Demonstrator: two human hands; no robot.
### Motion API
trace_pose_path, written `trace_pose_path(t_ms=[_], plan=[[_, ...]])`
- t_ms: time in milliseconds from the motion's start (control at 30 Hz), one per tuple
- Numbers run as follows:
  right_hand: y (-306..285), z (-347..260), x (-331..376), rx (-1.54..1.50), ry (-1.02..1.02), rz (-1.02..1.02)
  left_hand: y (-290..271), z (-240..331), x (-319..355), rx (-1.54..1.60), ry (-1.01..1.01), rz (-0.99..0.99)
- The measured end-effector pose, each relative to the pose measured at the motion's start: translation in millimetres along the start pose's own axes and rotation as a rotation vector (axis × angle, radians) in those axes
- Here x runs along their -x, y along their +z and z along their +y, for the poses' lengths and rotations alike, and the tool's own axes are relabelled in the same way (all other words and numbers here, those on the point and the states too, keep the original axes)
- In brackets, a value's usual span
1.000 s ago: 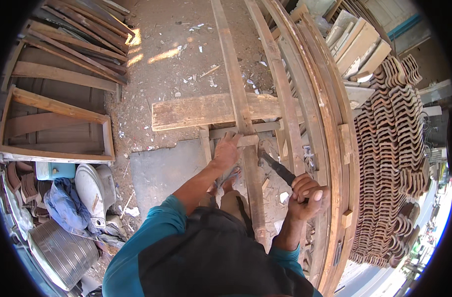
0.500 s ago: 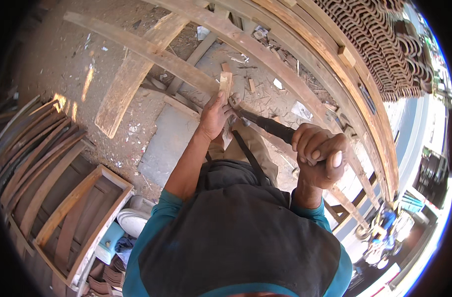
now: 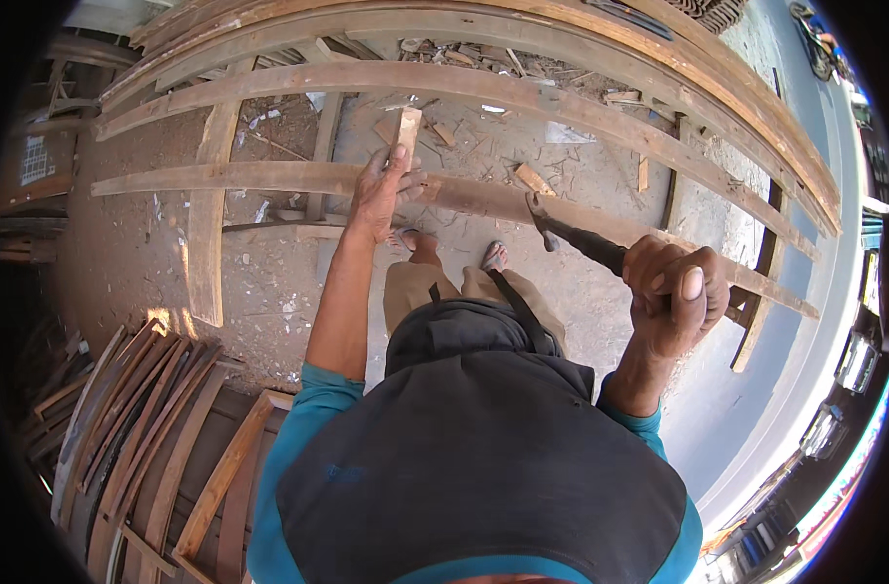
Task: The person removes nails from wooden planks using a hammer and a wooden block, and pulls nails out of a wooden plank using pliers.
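My left hand (image 3: 376,195) grips a short block of light wood (image 3: 407,134) between thumb and fingers. It is over a long, narrow plank (image 3: 473,193) that runs crosswise in front of my legs. My right hand (image 3: 673,287) is wrapped round the dark handle of a claw hammer (image 3: 592,248). The hammer's metal head points left, above the same plank and apart from the block. Part of the left fingers is hidden behind the hand.
Beyond the first plank lie a second long plank (image 3: 522,92) and several thicker beams (image 3: 717,88). Wood scraps (image 3: 534,179) litter the floor. A wide board (image 3: 209,234) crosses at the left. Wooden frames and slats (image 3: 162,428) stand at lower left, and my feet are beneath the near plank.
The view has swung, so the planks now run more crosswise. My right hand has drawn the hammer head rightward, away from my left hand. My left hand still grips the block.
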State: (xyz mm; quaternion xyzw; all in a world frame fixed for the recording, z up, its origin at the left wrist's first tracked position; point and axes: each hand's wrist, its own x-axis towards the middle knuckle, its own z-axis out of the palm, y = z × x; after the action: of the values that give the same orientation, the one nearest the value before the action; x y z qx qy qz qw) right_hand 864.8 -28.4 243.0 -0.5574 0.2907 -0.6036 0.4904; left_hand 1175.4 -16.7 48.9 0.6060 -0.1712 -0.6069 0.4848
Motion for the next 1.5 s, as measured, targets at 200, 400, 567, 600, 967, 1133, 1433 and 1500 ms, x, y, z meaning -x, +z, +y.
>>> trace_pose_path(t_ms=[200, 400, 567, 600, 967, 1133, 1433, 1500], plan=[[-95.1, -12.9, 42.1, 0.022, -0.076, 0.386, 58.0, -9.8, -16.8, -0.256, 0.130, 0.095], [-119.5, -27.0, 61.7, 0.050, -0.187, 0.557, 88.3, 18.5, -98.3, -0.722, 0.341, 0.160], [-114.0, 3.6, 72.7, 0.165, -0.166, 0.569, 84.3, 39.3, -156.5, -1.263, 0.618, 0.228], [-104.6, 3.8, 75.9, 0.194, -0.160, 0.589, 76.3, 33.6, -168.3, -1.421, 0.638, 0.251], [-38.2, 36.7, 81.9, 0.519, -0.230, 0.719, 69.5, 15.4, -149.9, -1.033, 0.836, 0.070], [-23.5, 37.8, 70.6, 0.599, -0.103, 0.672, 75.2, 3.9, -101.0, -1.380, 0.548, -0.735], [-13.7, 44.4, 79.6, 0.717, -0.082, 0.530, 78.2, -20.7, -105.6, -1.603, 0.042, -0.925], [-16.6, 35.2, 80.6, 0.715, -0.082, 0.536, 88.2, -8.4, -81.0, -1.515, 0.064, -0.938]])
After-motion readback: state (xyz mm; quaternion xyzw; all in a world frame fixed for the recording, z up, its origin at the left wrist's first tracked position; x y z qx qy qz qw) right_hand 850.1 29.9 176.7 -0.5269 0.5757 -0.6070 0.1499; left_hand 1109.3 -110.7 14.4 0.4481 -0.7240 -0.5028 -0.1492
